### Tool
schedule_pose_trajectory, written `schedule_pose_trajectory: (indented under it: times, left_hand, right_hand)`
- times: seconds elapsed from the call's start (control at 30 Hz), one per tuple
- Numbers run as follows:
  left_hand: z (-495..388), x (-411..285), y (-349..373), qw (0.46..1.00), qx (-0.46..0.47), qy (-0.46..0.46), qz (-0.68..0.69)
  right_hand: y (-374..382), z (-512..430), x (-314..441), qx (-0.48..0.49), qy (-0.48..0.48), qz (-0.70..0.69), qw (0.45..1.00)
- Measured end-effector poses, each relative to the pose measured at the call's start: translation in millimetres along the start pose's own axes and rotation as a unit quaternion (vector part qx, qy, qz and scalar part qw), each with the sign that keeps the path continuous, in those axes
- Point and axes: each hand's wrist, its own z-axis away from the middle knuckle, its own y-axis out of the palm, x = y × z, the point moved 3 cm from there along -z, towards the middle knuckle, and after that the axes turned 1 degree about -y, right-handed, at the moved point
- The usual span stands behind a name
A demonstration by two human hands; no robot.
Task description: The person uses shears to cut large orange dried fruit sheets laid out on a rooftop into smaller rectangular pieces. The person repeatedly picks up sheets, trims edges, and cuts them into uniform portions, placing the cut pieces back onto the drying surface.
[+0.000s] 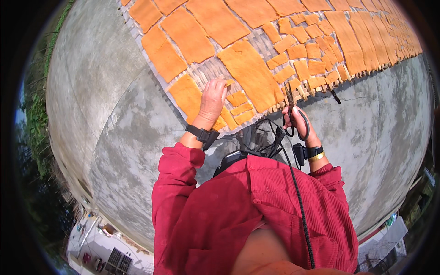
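Note:
Between the fingertips of my left hand (213,98) is a small orange piece (228,83), held just above a woven slatted mat (209,71). My right hand (300,125) grips black-handled scissors (289,98) with their blades pointing away from me, over the mat's near edge. Their blades look slightly apart. Small cut orange strips (241,108) lie beside my left hand. A large orange sheet (251,75) rests between the two hands, and another sheet (185,94) lies partly behind my left wrist. Several small orange pieces (297,51) are spread beyond the scissors.
More long orange sheets (349,41) cover the mat to the far right. Grey concrete ground (127,144) surrounds it. Black cables (276,137) hang before my body, and a dark object (335,96) sticks out under the mat's edge. Plants (37,134) grow at far left.

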Motion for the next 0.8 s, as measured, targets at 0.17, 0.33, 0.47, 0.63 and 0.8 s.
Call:
schedule_pose_trajectory:
  times: [0.17, 0.33, 0.47, 0.63, 0.8]
  left_hand:
    - [15, -1, 4, 0.996, 0.079, 0.036, -0.032]
    - [28, 13, -21, 0.999, 0.000, -0.050, -0.018]
    - [56, 45, -42, 0.961, -0.020, -0.270, 0.050]
    - [109, 68, -57, 0.940, 0.036, -0.340, -0.001]
    - [148, 89, -49, 0.930, 0.081, -0.357, -0.040]
  right_hand:
    - [-3, 2, 2, -0.010, -0.004, 0.000, 1.000]
    - [1, 4, 3, -0.002, -0.001, -0.001, 1.000]
    - [9, 4, 6, 0.013, -0.005, 0.006, 1.000]
    - [20, 13, 12, 0.001, -0.013, 0.021, 1.000]
    - [37, 33, 15, -0.013, -0.034, 0.019, 0.999]
